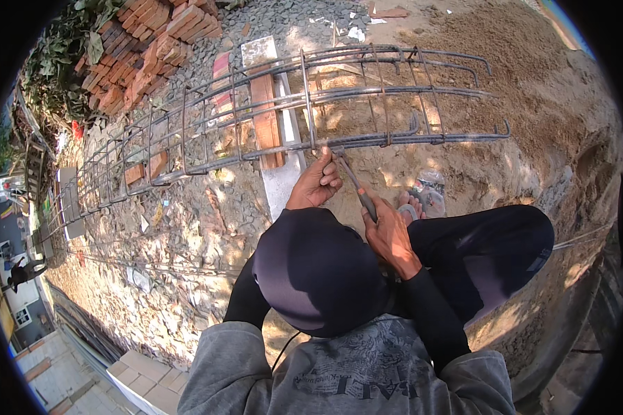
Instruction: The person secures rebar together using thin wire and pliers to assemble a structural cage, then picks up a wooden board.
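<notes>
A long steel rebar cage (311,104) with square stirrups stretches across the ground in front of me. Just below its nearest bar, my left hand (316,181) has its fingers curled and the thumb raised close to a stirrup joint. Anything pinched in it is too small to make out. My right hand (389,232) is wrapped around the dark grey grip of a slim steel hand tool (351,171). The tool's metal head reaches up to the same near bar, beside my left fingertips; its exact kind is unclear.
Under the cage lie a wooden block (264,114) and a pale slab (284,183). A brick pile (142,59) stands at the far left beside gravel; a sand heap (533,62) lies far right. My sandalled foot (410,206) is near a clear plastic bag (432,194). Another person (22,273) is at the left edge.
</notes>
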The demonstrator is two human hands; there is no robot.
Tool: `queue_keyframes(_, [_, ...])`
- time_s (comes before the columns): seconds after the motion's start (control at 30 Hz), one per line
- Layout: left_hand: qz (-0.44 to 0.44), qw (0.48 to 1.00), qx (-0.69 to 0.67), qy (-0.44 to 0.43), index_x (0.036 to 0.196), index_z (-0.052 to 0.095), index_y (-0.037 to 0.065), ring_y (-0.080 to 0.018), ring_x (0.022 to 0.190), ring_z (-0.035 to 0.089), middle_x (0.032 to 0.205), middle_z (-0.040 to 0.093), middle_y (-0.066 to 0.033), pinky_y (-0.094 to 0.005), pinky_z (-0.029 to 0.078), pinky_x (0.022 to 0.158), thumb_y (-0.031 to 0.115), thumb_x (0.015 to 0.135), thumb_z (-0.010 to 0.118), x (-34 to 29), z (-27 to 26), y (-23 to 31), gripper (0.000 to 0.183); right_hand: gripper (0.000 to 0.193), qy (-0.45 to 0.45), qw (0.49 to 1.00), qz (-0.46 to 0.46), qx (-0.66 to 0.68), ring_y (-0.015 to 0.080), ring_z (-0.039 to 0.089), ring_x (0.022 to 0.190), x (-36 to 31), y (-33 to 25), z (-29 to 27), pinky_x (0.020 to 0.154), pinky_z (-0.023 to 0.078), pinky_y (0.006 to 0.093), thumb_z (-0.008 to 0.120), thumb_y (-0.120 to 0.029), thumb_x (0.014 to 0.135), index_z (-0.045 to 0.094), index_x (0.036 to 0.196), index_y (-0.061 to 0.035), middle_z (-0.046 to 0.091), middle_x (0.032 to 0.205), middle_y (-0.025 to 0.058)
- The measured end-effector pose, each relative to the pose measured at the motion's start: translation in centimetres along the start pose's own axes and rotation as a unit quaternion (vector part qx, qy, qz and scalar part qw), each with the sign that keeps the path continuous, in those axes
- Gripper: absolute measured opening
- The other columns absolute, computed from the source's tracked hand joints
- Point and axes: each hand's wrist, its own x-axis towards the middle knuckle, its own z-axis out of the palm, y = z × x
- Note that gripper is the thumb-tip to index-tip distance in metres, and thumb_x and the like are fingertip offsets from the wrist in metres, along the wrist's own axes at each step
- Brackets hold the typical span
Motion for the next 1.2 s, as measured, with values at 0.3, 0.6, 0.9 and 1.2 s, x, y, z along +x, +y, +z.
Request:
queue_keyframes(0.3, [-0.007,0.969,0.212,0.128,0.107,0.065,0.005,-0.0088,0.062,0.048,0.081,0.058,0.0011,-0.0274,0.044,0.062,0.041,0.103,0.061,-3.5,7.0,1.7,0.036,0.051,0.013,0.999,0.044,0.002,0.0470,0.063,0.112,-1.0,2.9,-0.8,0.095,0.050,0.0459,0.058,-0.016,0.098,0.051,0.149,-0.0160,0.067,0.118,0.0296])
queue_keyframes(0.6, [-0.009,0.880,0.472,0.051,0.101,0.068,0.004,-0.0067,0.054,0.055,0.070,0.063,-0.0008,-0.0220,0.039,0.044,0.028,0.102,0.056,-4.2,11.1,10.9,0.027,0.061,-0.117,0.982,0.121,0.089,0.0236,0.064,0.104,-1.7,5.5,2.0,0.096,0.047,0.0352,0.061,-0.029,0.100,0.042,0.155,-0.0117,0.069,0.112,0.0178])
queue_keyframes(0.9, [0.322,0.471,0.794,0.210,0.091,0.073,0.006,-0.0345,0.073,0.069,0.079,0.071,-0.0157,-0.0444,0.055,0.068,0.024,0.095,0.061,-2.8,4.9,12.0,0.022,0.056,-0.125,0.982,0.099,0.097,0.0391,0.065,0.116,-1.5,6.5,2.9,0.100,0.048,0.0412,0.058,-0.027,0.100,0.044,0.154,-0.0189,0.069,0.120,0.0238])
queue_keyframes(1.2, [0.304,0.507,0.794,0.139,0.108,0.074,0.005,-0.0248,0.066,0.069,0.075,0.071,-0.0128,-0.0374,0.053,0.064,0.019,0.095,0.062,-6.8,8.7,11.8,0.022,0.057,-0.114,0.986,0.082,0.091,0.0396,0.066,0.113,-1.7,6.8,2.8,0.097,0.049,0.0415,0.060,-0.027,0.100,0.045,0.154,-0.0191,0.069,0.118,0.0228])
